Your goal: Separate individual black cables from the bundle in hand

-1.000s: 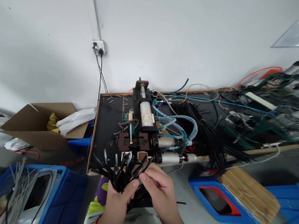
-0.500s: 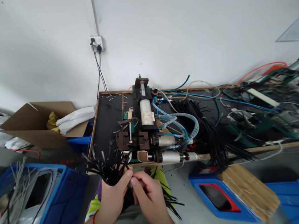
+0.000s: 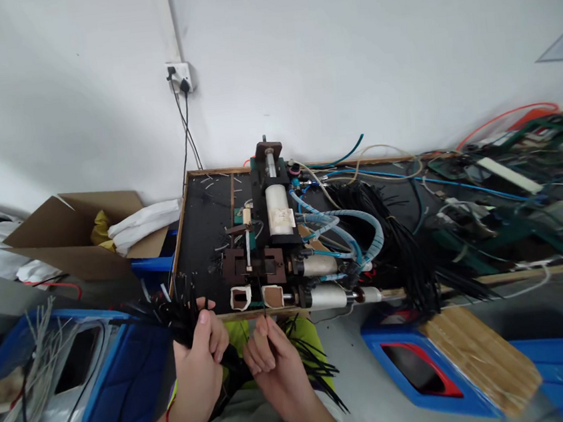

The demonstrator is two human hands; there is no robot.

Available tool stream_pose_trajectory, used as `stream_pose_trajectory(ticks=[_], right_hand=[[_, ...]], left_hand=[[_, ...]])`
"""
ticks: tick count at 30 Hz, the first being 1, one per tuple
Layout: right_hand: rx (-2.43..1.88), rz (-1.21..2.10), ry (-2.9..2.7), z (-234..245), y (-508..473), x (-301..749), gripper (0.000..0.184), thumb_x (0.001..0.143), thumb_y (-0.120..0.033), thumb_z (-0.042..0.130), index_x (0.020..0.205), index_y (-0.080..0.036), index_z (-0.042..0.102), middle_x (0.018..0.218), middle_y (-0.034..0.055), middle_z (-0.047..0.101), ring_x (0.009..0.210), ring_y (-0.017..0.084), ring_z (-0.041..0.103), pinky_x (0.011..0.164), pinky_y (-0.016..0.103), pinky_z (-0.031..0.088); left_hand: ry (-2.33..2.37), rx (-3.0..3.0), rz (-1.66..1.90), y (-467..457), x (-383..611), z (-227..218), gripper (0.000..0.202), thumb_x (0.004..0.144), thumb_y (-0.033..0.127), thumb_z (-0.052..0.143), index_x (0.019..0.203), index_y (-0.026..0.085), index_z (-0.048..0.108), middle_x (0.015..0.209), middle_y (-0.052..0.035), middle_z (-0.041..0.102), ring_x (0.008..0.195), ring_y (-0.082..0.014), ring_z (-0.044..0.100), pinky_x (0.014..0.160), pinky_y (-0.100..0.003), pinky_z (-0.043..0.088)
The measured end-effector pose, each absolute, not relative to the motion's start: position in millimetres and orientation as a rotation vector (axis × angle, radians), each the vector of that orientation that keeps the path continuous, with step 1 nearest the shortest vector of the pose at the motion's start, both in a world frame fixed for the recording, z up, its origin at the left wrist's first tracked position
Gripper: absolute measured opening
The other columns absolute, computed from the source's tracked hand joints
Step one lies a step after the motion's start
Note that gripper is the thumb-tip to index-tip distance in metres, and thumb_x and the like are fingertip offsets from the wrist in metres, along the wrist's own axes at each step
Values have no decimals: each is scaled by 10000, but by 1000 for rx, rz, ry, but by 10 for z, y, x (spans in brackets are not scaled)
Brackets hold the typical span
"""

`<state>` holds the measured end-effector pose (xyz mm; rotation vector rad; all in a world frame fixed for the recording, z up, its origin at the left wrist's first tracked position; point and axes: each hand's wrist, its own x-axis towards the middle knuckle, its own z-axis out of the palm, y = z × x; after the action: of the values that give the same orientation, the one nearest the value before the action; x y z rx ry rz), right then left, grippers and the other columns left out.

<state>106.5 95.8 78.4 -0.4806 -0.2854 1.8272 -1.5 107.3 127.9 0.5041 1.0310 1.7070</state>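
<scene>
My left hand (image 3: 200, 367), a red string around its wrist, is closed around a bundle of black cables (image 3: 178, 317) just off the bench's front left edge. My right hand (image 3: 281, 369) pinches one thin black cable (image 3: 263, 305), which points away from me toward the gap between the jaws of a pneumatic machine (image 3: 279, 214). Two brown pads with pale rims, a left pad (image 3: 241, 298) and a right pad (image 3: 273, 296), stand apart on either side of that cable. More black cables (image 3: 315, 362) lie across my lap, partly behind my right hand.
On the dark bench (image 3: 202, 226) a large bunch of black cables (image 3: 396, 246) hangs over the front edge. Blue air hoses (image 3: 358, 223) curve beside the machine. Blue bins (image 3: 113, 383) stand at left and right, and a cardboard box (image 3: 74, 253) sits behind left.
My hands have separated: the left moved left with the bundle, while the right brought a single cable up to the machine. The left pad now shows clearly.
</scene>
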Motion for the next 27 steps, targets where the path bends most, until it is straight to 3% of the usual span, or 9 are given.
stream_pose_trajectory(ticks=[8, 27], right_hand=[[-344, 1963, -97, 726, 970, 989, 280, 901, -359, 812, 759, -195, 635, 435, -120, 322, 435, 102, 92, 450, 233, 239], [-298, 2043, -88, 700, 979, 978, 301, 949, -350, 735, 748, -211, 560, 407, -130, 302, 421, 104, 81, 447, 232, 242]], left_hand=[[1022, 486, 1721, 984, -89, 1283, 248, 867, 341, 816, 960, 200, 635, 546, 113, 385, 430, -57, 297, 412, -189, 278], [994, 512, 1716, 920, -113, 1237, 193, 895, 316, 783, 947, 215, 627, 568, 105, 380, 444, -61, 291, 424, -206, 268]])
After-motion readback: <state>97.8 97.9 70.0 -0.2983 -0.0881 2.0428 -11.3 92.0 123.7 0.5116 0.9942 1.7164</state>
